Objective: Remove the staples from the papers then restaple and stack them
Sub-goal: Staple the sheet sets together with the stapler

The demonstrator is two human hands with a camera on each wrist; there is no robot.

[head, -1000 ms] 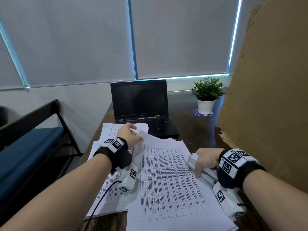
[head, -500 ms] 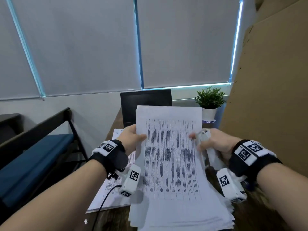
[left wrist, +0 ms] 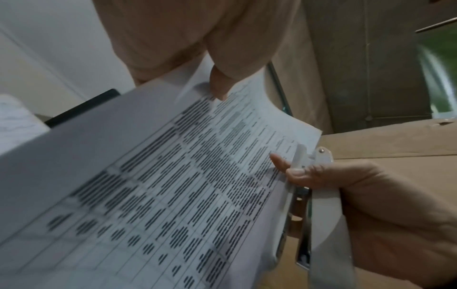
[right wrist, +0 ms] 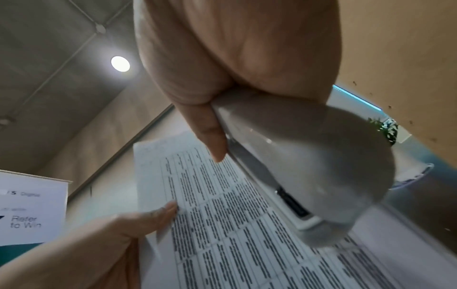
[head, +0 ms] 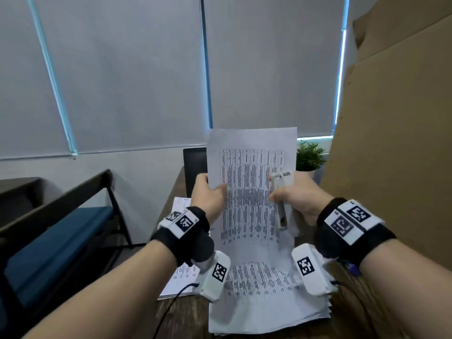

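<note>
A set of printed table sheets [head: 247,182] [left wrist: 173,185] [right wrist: 222,224] stands nearly upright in front of me, its lower end bending down to the desk. My left hand [head: 208,194] [right wrist: 128,230] pinches its left edge, thumb on the front. My right hand [head: 293,194] [left wrist: 358,185] grips a white stapler [head: 281,199] [left wrist: 319,215] [right wrist: 304,170] against the sheets' right edge. A thick paper stack [head: 264,311] lies on the desk below.
Another printed paper pile [head: 181,277] lies at the left of the wooden desk [head: 181,314]. A dark laptop [head: 194,167] and a small potted plant [head: 309,155] stand behind the sheets. Cardboard panels [head: 391,143] rise at the right; a blue bench [head: 53,241] at the left.
Both hands have lifted the top sheets from flat on the stack to nearly upright. The right hand raised the stapler off the desk with them. My head view tilted upward.
</note>
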